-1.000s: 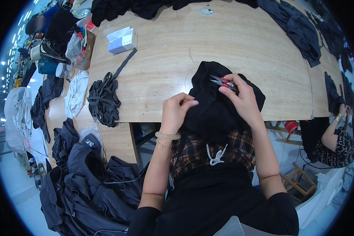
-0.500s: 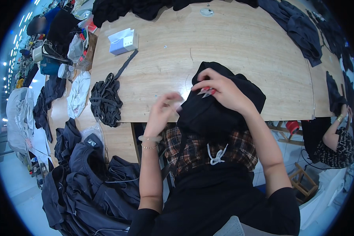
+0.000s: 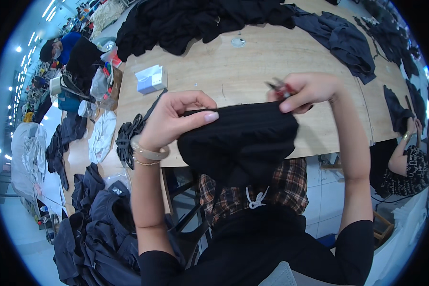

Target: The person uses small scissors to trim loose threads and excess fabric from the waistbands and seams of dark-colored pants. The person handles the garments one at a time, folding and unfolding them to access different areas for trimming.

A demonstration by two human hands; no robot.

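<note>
A piece of black clothing (image 3: 238, 138) is stretched between my hands, raised over the table's near edge and my lap. A ribbed or gathered band runs along its top. My left hand (image 3: 178, 117) pinches the band's left end, thumb in front. At the right end, my right hand (image 3: 314, 90) pinches the band between thumb and fingers. The same hand also keeps hold of small red-handled thread snips (image 3: 282, 89), their blades pointing up and left, slightly blurred.
On the wooden table (image 3: 195, 62) stand a tissue box (image 3: 151, 80) and a bundle of dark strips (image 3: 130, 136). Black clothes (image 3: 176, 24) are heaped along the far side, with dark garments (image 3: 100, 224) piled at my left. Another person (image 3: 405, 162) works at the right.
My hands have moved apart and up, with the black clothing now pulled taut between them. My left hand has taken hold of it; the snips have shifted up and right with my right hand.
</note>
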